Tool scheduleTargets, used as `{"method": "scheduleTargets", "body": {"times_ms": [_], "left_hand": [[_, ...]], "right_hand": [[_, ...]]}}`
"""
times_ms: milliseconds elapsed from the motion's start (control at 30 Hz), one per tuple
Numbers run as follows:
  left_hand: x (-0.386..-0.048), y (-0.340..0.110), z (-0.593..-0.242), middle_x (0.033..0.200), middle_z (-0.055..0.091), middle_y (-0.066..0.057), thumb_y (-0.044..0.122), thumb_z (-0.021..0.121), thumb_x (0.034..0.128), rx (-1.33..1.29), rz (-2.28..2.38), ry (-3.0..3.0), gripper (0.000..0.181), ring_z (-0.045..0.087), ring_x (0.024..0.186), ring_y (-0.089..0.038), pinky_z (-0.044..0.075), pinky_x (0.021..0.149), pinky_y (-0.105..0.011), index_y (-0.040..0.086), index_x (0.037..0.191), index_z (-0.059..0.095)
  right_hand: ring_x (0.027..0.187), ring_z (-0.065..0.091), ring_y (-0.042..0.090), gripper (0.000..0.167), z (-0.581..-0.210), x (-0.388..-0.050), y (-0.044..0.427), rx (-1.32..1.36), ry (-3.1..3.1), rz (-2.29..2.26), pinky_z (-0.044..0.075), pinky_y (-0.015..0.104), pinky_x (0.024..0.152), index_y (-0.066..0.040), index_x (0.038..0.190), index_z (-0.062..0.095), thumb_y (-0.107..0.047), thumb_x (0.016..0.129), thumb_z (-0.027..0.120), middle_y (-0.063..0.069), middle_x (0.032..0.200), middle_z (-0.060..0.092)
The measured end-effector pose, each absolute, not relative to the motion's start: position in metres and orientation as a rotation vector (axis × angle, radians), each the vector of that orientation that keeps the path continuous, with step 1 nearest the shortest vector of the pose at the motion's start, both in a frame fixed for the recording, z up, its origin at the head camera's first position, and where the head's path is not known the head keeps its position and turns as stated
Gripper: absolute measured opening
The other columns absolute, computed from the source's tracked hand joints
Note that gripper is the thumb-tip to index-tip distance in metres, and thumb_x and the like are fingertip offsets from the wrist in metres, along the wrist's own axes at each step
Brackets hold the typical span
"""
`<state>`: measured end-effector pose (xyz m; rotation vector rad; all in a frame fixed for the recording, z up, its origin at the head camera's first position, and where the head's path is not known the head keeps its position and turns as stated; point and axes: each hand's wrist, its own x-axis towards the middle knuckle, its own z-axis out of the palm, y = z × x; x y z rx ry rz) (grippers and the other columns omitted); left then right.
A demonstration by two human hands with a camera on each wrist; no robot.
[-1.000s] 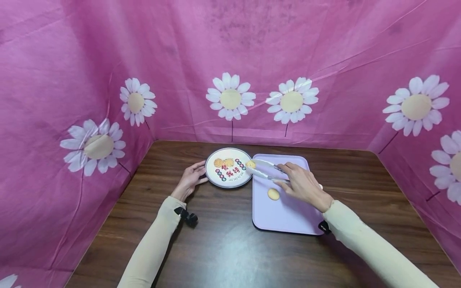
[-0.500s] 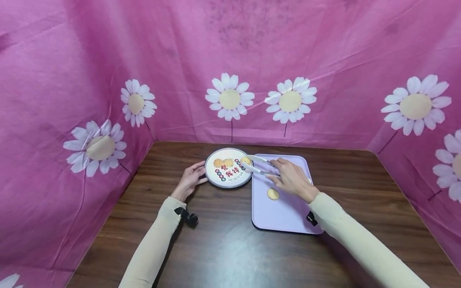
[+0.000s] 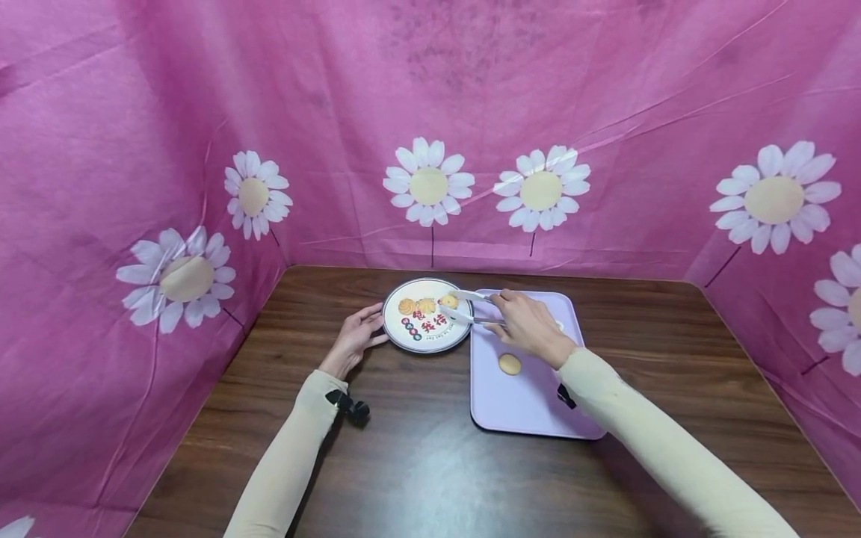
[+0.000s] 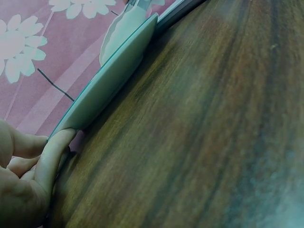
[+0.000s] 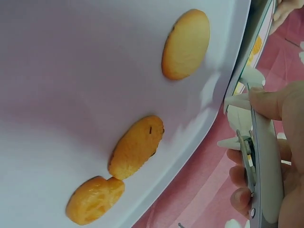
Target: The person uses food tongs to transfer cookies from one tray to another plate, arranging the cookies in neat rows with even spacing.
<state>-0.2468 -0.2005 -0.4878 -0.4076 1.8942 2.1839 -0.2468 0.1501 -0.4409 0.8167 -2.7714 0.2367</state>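
Observation:
My left hand (image 3: 352,341) pinches the left rim of a white oval plate (image 3: 440,344); the left wrist view has a finger under the rim of the plate (image 4: 102,90). Two cookies (image 3: 406,306) sit side by side on the plate's upper left. My right hand (image 3: 531,325) grips metal tongs (image 3: 479,320) with pale tips. Between those tips is a third cookie (image 3: 448,301), over the plate's right part. In the right wrist view, fingers and thumb wrap the tongs (image 5: 267,166).
A lilac tray (image 3: 525,411) lies against the plate's right side, with a smooth round cookie (image 3: 510,364) on it. The right wrist view shows two more cookies (image 5: 137,147) there, touching end to end. Pink flowered cloth (image 3: 336,187) hangs around the brown table (image 3: 377,463).
My right hand has moved left, carrying the tongs and their cookie from the plate's right edge further over the plate. My left hand has kept its hold.

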Motion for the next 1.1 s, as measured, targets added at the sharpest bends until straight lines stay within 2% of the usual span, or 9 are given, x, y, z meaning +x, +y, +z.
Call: {"method": "scheduleTargets", "body": {"times_ms": [500, 667, 867, 1100], "left_hand": [[-0.2473, -0.2014, -0.4874, 0.157, 0.049, -0.025, -0.001, 0.049, 0.1074, -0.412, 2.185, 1.89, 0.048, 0.059, 0.122, -0.021, 0.066, 0.093, -0.032, 0.004, 0.155, 0.047], [-0.2478, -0.2021, -0.4881, 0.157, 0.048, -0.026, -0.001, 0.049, 0.1075, -0.401, 2.19, 1.893, 0.048, 0.058, 0.125, -0.022, 0.065, 0.096, -0.034, 0.003, 0.156, 0.046], [-0.2472, -0.202, -0.489, 0.157, 0.048, -0.026, -0.001, 0.049, 0.1075, -0.411, 2.193, 1.891, 0.049, 0.053, 0.134, -0.027, 0.065, 0.098, -0.035, 0.003, 0.156, 0.046], [-0.248, -0.2007, -0.4896, 0.157, 0.048, -0.027, -0.001, 0.05, 0.1072, -0.398, 2.21, 1.883, 0.049, 0.053, 0.135, -0.028, 0.065, 0.097, -0.035, 0.002, 0.155, 0.046]], "right_hand": [[0.091, 0.065, 0.03, 0.057, -0.4368, -0.2508, 0.1408, 0.796, -2.819, 0.179, 0.065, 0.047, 0.063, -0.002, 0.13, 0.065, -0.039, 0.09, 0.081, 0.012, 0.104, 0.064], [0.087, 0.065, 0.029, 0.059, -0.4369, -0.2517, 0.141, 0.784, -2.816, 0.172, 0.064, 0.047, 0.062, -0.001, 0.13, 0.064, -0.041, 0.089, 0.081, 0.012, 0.1, 0.063], [0.094, 0.067, 0.032, 0.061, -0.437, -0.251, 0.1422, 0.79, -2.812, 0.203, 0.065, 0.051, 0.067, -0.001, 0.131, 0.063, -0.041, 0.089, 0.081, 0.014, 0.107, 0.065], [0.101, 0.067, 0.033, 0.063, -0.433, -0.2468, 0.1496, 0.761, -2.817, 0.299, 0.065, 0.054, 0.075, -0.004, 0.135, 0.063, -0.044, 0.09, 0.079, 0.013, 0.114, 0.066]]}}
